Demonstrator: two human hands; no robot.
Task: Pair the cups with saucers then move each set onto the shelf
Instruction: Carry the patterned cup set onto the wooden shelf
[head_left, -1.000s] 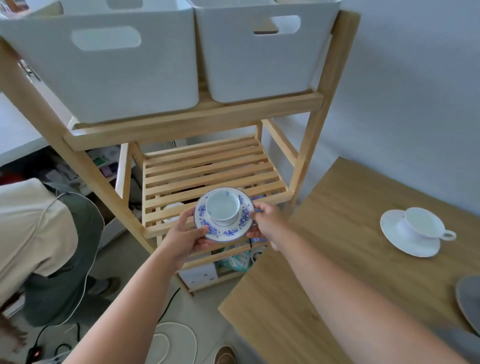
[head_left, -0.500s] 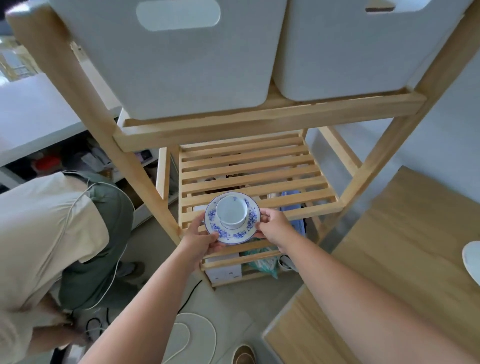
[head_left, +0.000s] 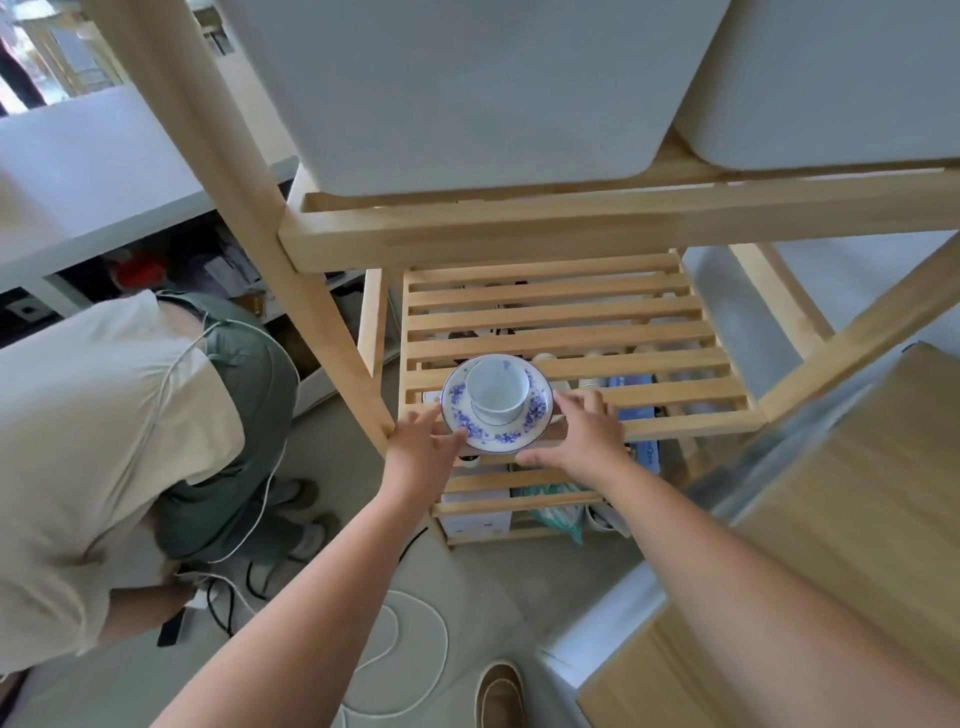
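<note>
Two bare forearms reach forward, and the left hand (head_left: 421, 447) and right hand (head_left: 587, 436) each pinch an opposite rim of a blue-flowered saucer (head_left: 496, 401), fingers curled under it, likely to keep it level. A white cup (head_left: 496, 387) sits upright at its centre. Just beyond the hands lies the slatted wooden shelf (head_left: 571, 332), the saucer over its front edge; whether it touches cannot be told.

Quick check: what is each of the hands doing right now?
Left hand: holding the left edge of the blue-patterned saucer with the cup on it.
Right hand: holding the right edge.
</note>
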